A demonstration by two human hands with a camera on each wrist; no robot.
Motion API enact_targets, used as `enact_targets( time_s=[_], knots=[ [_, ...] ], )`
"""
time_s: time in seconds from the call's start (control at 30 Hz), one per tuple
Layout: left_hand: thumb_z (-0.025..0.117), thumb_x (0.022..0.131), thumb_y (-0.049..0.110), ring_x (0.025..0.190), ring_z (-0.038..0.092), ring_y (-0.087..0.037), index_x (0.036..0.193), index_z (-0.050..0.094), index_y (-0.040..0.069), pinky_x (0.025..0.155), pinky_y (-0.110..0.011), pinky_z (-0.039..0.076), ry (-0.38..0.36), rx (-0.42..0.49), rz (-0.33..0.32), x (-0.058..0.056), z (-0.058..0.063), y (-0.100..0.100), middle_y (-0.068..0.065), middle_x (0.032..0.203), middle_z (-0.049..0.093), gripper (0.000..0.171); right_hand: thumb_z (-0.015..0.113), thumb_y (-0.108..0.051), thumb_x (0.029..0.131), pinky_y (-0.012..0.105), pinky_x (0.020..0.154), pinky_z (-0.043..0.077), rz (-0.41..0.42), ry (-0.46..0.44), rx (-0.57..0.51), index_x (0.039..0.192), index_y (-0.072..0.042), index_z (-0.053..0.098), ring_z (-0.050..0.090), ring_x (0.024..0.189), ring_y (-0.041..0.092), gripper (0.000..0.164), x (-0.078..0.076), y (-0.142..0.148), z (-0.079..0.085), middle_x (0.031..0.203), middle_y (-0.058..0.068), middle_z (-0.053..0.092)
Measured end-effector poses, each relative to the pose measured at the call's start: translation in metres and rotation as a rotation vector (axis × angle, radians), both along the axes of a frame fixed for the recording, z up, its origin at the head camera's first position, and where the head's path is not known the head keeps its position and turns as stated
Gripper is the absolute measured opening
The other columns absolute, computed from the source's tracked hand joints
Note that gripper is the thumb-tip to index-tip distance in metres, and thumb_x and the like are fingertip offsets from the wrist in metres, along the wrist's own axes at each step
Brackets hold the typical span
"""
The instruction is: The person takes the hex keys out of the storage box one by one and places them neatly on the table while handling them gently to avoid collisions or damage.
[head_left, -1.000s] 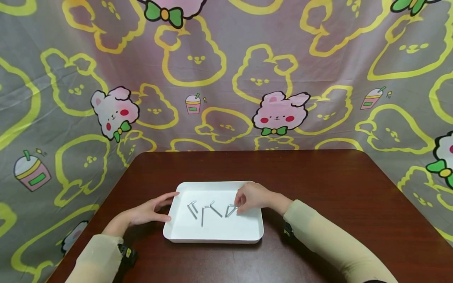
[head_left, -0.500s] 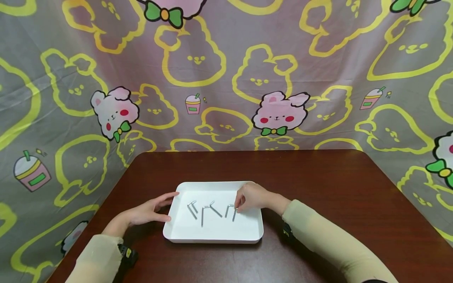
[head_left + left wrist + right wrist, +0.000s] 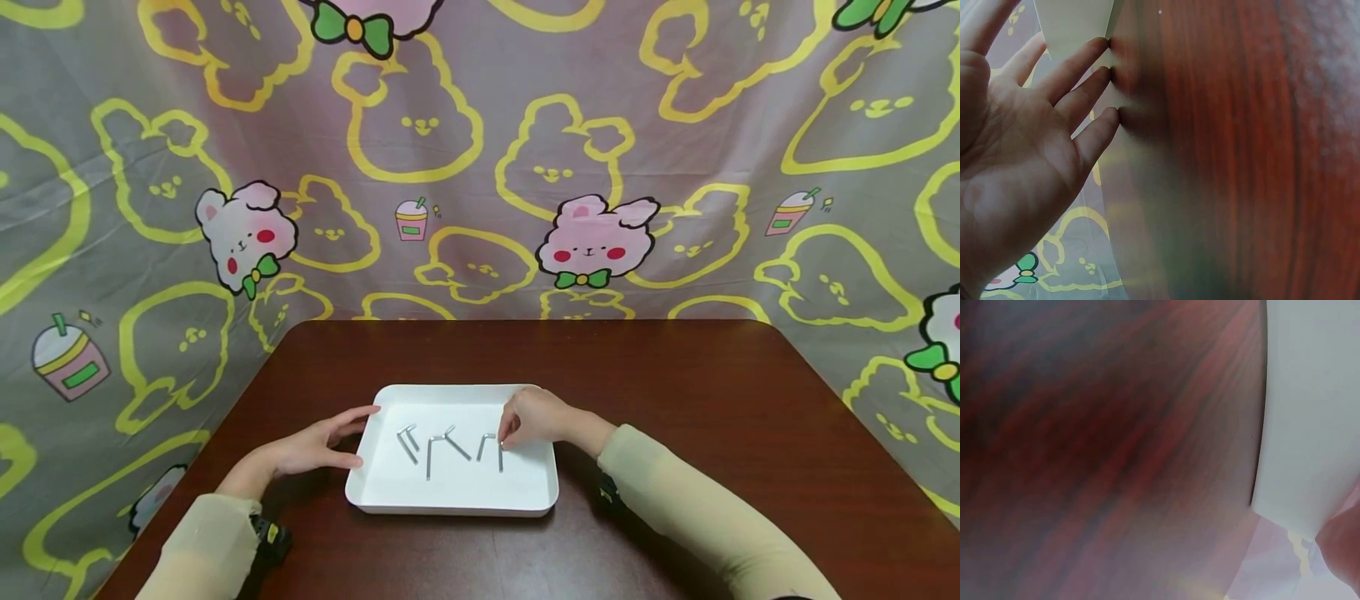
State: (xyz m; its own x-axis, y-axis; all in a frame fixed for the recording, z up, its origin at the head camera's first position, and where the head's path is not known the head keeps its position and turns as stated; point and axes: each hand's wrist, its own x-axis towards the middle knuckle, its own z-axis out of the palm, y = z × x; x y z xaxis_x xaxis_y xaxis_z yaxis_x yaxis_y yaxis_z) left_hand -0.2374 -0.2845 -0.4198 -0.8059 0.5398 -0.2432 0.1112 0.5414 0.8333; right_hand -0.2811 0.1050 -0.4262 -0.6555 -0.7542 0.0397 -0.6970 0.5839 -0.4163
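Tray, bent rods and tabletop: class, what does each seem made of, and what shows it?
Tray: plastic, perhaps enamelled metal; smooth, white, rounded corners.
Bent rods: likely metal; silvery-grey with a sheen.
Tabletop: wood or wood-look laminate, fairly glossy; streaked grain, soft reflections.

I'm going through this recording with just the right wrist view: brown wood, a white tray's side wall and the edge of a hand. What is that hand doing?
Observer: In the head view, the right hand pinches a bent metal rod over the white tray's floor.
Reviewer: Is that the only rod?
Observer: No, five other bent rods show in the tray, all to the left of the pinched one.
Reviewer: And the other hand?
Observer: The left hand is at the tray's left edge, fingers spread, with no rod in it.
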Motion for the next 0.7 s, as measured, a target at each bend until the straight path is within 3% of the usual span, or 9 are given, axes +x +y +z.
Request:
enact_targets(
  time_s=[0.23,0.7],
  knots=[
    [0.073,0.087,0.021,0.139,0.025,-0.045,0.154,0.024,0.013,0.103,-0.072,0.017,0.000,0.004,0.000,0.0003,0.0004,0.0003,-0.024,0.154,0.025,0.083,0.082,-0.018,0.079,0.021,0.062,0.041,0.003,-0.010,0.004,0.075,-0.019,0.078,0.048,0.062,-0.001,0.006,0.0009,-0.0011,0.0011,0.065,-0.021,0.059],
    [0.073,0.087,0.022,0.139,0.024,-0.046,0.154,0.024,0.013,0.102,-0.072,0.019,0.002,0.000,0.004,-0.0001,-0.0007,-0.0001,-0.024,0.154,0.025,0.083,0.081,-0.016,0.079,0.018,0.063,0.043,0.085,0.031,0.000,0.071,-0.020,0.073,0.047,0.062,-0.003,0.011,-0.0017,0.0010,0.0011,0.065,-0.021,0.059]
  ],
)
